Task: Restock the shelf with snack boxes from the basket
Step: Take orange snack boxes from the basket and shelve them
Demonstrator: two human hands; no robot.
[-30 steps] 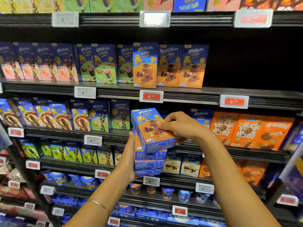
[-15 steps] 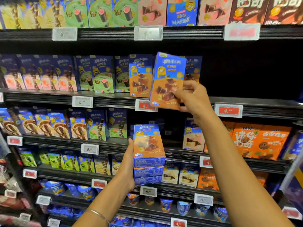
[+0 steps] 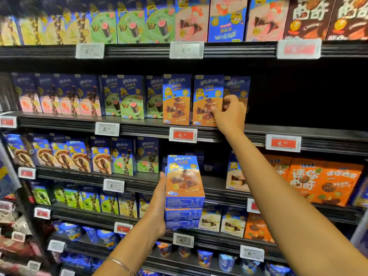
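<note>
- Right hand (image 3: 229, 114) pinches a box (image 3: 206, 96) at its left, upright on the shelf (image 3: 278, 132), likely squaring it up.
- Left hand (image 3: 158, 204) grips the stack (image 3: 184, 188) at its right, held near as supply.

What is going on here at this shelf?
A person is restocking a shop shelf. The right hand pinches an orange-and-blue snack box, upright at the shelf front beside a matching box. The left hand holds a stack of the same boxes lower down.
</note>
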